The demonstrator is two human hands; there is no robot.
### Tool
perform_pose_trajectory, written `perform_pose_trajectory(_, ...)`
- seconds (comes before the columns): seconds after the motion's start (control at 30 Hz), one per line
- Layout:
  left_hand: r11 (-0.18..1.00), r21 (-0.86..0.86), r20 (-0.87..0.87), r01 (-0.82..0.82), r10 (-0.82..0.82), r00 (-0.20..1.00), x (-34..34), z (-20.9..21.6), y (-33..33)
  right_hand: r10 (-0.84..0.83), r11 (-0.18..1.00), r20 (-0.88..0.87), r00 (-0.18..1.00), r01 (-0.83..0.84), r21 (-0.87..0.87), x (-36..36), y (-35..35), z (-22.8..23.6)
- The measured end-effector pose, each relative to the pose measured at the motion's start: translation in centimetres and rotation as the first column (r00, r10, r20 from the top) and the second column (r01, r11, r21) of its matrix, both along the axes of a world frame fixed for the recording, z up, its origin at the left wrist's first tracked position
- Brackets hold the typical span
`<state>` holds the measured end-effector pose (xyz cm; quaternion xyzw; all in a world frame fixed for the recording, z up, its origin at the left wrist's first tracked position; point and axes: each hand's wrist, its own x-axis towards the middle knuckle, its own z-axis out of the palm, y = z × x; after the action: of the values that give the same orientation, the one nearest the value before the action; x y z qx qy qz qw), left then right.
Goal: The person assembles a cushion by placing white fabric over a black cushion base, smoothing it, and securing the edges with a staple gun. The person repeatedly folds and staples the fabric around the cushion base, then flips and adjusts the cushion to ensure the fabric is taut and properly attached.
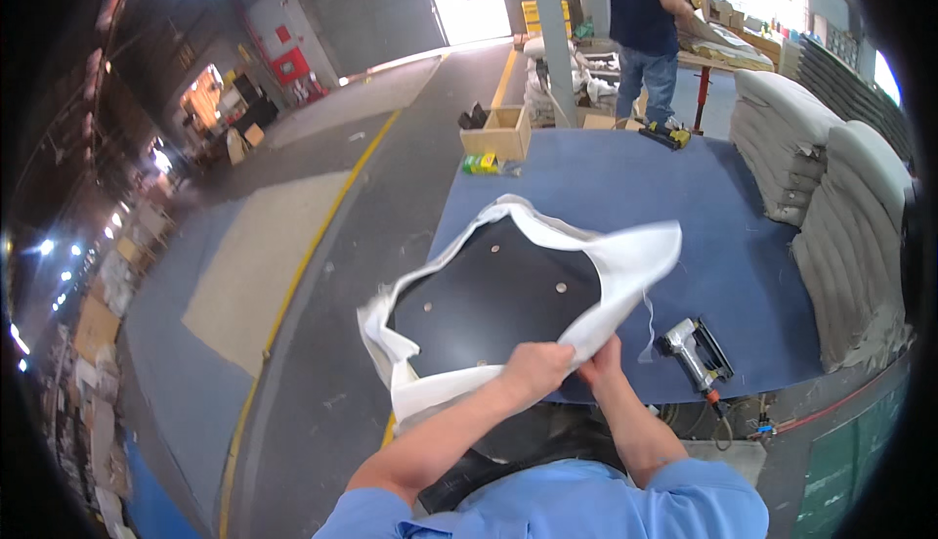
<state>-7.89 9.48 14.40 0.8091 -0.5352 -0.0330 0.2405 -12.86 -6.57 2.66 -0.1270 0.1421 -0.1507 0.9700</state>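
A seat panel [498, 295], black on its upturned underside with several small round metal inserts, is tilted over the near left part of the blue-topped table [606, 172]. White fabric [640, 246] wraps its rim, loose and standing up at the right corner. My left hand [537, 373] is closed on the fabric along the near edge. Close beside it, my right hand [601, 363] grips the same edge, its fingers partly hidden under the cloth. A thread of fabric dangles at the right. To the right of my right hand, a silver and black staple gun [699, 355] lies on the table.
Stacks of grey-white covered pads [850, 236] line the table's right side. At the far edge are a wooden box [496, 133], a green-yellow packet [481, 164] and another staple gun [666, 134]. Beyond, a person [645, 31] works at another table. A yellow-lined floor aisle [332, 207] runs left.
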Motion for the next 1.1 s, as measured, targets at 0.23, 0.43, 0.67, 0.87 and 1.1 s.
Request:
perform_pose_trajectory(0.23,0.998,-0.045,-0.125,0.037,-0.043,0.991,-3.9,-10.5,-1.0,-0.238,0.461,-0.479,0.845,-0.336,-0.822,-16.7,-3.2,-0.8)
perform_pose_trajectory(0.43,0.984,-0.176,-0.193,-0.016,-0.019,0.981,-3.3,-10.2,0.7,-0.076,-0.721,-0.090,0.993,-0.117,-0.683,-9.7,-1.2,7.9)
perform_pose_trajectory(0.67,0.962,-0.245,-0.279,-0.123,0.051,0.959,-3.0,-10.7,0.3,0.010,-0.799,-0.309,0.951,-0.178,-0.575,-4.9,-2.8,4.9)
perform_pose_trajectory(0.87,0.964,0.013,-0.323,-0.265,0.255,0.911,-2.7,-9.4,0.8,-0.044,-0.764,-0.466,0.884,-0.331,-0.555,-2.5,-2.0,4.3)
perform_pose_trajectory(1.1,0.960,0.158,-0.010,-0.230,0.235,0.972,-3.1,-8.4,0.8,-0.090,-0.753,-0.572,0.815,-0.432,-0.497,-2.0,-2.3,4.9)
